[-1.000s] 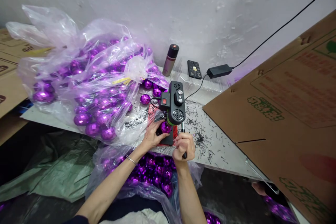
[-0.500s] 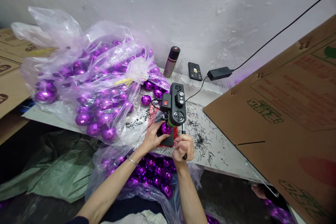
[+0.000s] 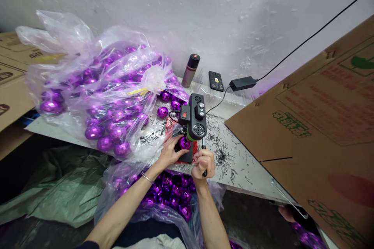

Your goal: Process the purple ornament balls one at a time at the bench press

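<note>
A small black and green press machine (image 3: 195,118) with a red switch stands on the white table (image 3: 251,171). My left hand (image 3: 170,152) holds a purple faceted ball (image 3: 184,142) on the machine's black base, under its head. My right hand (image 3: 203,162) is closed around the machine's lever handle (image 3: 203,148), which points toward me.
A big clear bag of purple balls (image 3: 108,93) covers the table's left. Another open bag of balls (image 3: 172,194) lies below the table edge. A spray can (image 3: 190,71), a remote (image 3: 216,81) and a power adapter (image 3: 243,83) stand by the wall. A cardboard sheet (image 3: 315,124) leans at right. Black wire scraps (image 3: 224,151) litter the table.
My right hand and the lever have shifted slightly toward the machine. The left hand stays on the ball. The view has drifted a little.
</note>
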A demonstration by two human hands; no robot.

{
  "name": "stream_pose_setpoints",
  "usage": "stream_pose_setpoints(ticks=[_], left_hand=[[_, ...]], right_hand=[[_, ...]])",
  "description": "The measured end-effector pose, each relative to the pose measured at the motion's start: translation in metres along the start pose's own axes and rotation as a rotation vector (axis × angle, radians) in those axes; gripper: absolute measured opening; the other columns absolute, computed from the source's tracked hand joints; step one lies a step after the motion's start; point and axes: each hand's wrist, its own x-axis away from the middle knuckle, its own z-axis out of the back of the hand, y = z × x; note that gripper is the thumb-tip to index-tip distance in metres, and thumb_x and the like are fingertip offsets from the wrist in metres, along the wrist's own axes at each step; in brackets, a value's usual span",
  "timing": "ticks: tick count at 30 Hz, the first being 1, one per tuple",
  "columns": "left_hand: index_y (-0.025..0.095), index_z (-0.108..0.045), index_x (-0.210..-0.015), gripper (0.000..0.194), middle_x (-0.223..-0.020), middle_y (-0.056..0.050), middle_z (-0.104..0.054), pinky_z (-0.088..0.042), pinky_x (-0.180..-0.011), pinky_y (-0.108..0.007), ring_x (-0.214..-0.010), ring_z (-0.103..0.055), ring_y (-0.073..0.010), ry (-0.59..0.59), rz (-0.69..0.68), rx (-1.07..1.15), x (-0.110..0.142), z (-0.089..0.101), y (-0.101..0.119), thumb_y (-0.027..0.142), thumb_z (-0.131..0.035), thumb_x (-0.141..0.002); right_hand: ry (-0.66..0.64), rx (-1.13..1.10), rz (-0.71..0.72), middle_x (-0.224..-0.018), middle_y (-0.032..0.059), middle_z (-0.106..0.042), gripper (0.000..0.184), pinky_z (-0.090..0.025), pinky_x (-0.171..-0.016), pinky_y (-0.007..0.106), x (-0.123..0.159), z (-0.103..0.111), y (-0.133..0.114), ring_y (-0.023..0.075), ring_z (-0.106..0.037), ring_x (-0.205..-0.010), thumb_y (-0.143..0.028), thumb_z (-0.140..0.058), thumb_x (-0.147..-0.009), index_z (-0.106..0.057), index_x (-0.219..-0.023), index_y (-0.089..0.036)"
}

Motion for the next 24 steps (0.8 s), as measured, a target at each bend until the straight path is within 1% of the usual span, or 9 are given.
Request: stream_pose_setpoints(ticks=[3,7,10,12,16,18,21,22,24], left_hand=[[0.021,-0.066,-0.137,0.061,-0.131,-0.015,-0.075,-0.056,-0.109,-0.053,-0.125,-0.071,-0.0333,-0.002,0.016,0.006,0.0,0.0,0.001,0.045,-0.086,-0.084],[0.021,-0.066,-0.136,0.06,-0.131,-0.014,-0.075,-0.057,-0.108,-0.052,-0.125,-0.071,-0.0328,0.002,0.037,-0.003,0.002,-0.002,0.002,0.043,-0.085,-0.084],[0.022,-0.066,-0.137,0.06,-0.131,-0.014,-0.075,-0.057,-0.108,-0.052,-0.125,-0.071,-0.0329,0.007,0.042,-0.014,0.002,-0.001,0.003,0.042,-0.085,-0.084],[0.022,-0.065,-0.138,0.061,-0.132,-0.014,-0.075,-0.056,-0.109,-0.053,-0.125,-0.071,-0.0331,-0.001,0.035,-0.011,-0.001,0.0,0.003,0.042,-0.084,-0.084],[0.021,-0.062,-0.139,0.061,-0.132,-0.015,-0.074,-0.055,-0.11,-0.054,-0.125,-0.07,-0.0335,-0.011,0.007,-0.004,-0.002,0.002,0.005,0.042,-0.083,-0.086],[0.02,-0.06,-0.139,0.058,-0.132,-0.015,-0.073,-0.054,-0.111,-0.055,-0.126,-0.07,-0.0335,0.005,-0.018,-0.021,0.011,0.003,0.008,0.039,-0.08,-0.088],[0.022,-0.056,-0.142,0.055,-0.139,-0.017,-0.069,-0.049,-0.117,-0.059,-0.134,-0.065,-0.0348,0.016,-0.097,-0.079,0.048,0.009,0.014,0.039,-0.075,-0.093],[0.022,-0.054,-0.145,0.06,-0.144,-0.018,-0.065,-0.047,-0.119,-0.06,-0.138,-0.062,-0.0362,0.01,-0.127,-0.098,0.061,0.014,0.016,0.044,-0.075,-0.092],[0.021,-0.046,-0.154,0.084,-0.155,-0.022,-0.057,-0.047,-0.119,-0.061,-0.145,-0.055,-0.0402,0.004,-0.154,-0.117,0.078,0.027,0.017,0.061,-0.077,-0.086]], right_hand=[[-0.011,0.001,0.031,-0.073,-0.0016,-0.057,0.037,-0.052,-0.07,0.034,0.004,0.0,0.004,0.0133,-0.059,-0.063,-0.023,-0.034,-0.107,-0.05,-0.074,-0.023],[-0.07,0.013,0.096,-0.076,-0.0007,-0.06,0.035,-0.052,-0.067,0.032,0.01,0.001,0.01,0.0131,-0.06,-0.065,-0.02,-0.037,-0.106,-0.052,-0.075,-0.022],[-0.075,0.003,0.104,-0.073,-0.0011,-0.059,0.035,-0.051,-0.066,0.031,0.001,0.004,0.004,0.0127,-0.058,-0.063,-0.02,-0.037,-0.106,-0.051,-0.073,-0.022],[-0.069,-0.016,0.05,-0.071,-0.0011,-0.057,0.035,-0.047,-0.063,0.031,-0.013,0.007,-0.007,0.0129,-0.056,-0.062,-0.018,-0.038,-0.104,-0.05,-0.071,-0.022],[-0.057,-0.026,-0.155,-0.067,-0.0011,-0.054,0.035,-0.043,-0.061,0.03,-0.047,0.012,-0.032,0.0148,-0.059,-0.067,-0.014,-0.045,-0.103,-0.05,-0.069,-0.022],[-0.062,-0.024,-0.178,-0.066,-0.0013,-0.054,0.036,-0.043,-0.062,0.031,-0.057,0.013,-0.04,0.0148,-0.059,-0.067,-0.014,-0.045,-0.103,-0.05,-0.068,-0.022],[-0.074,-0.012,-0.14,-0.065,-0.0012,-0.055,0.037,-0.044,-0.062,0.03,-0.059,0.014,-0.043,0.0151,-0.061,-0.067,-0.014,-0.044,-0.104,-0.049,-0.068,-0.023],[-0.083,-0.008,-0.118,-0.065,-0.0013,-0.055,0.037,-0.044,-0.062,0.03,-0.057,0.014,-0.042,0.0153,-0.062,-0.067,-0.014,-0.044,-0.104,-0.05,-0.068,-0.023],[-0.103,-0.005,-0.079,-0.065,-0.0015,-0.056,0.036,-0.045,-0.061,0.029,-0.052,0.014,-0.04,0.0152,-0.063,-0.068,-0.012,-0.043,-0.103,-0.051,-0.069,-0.023]])
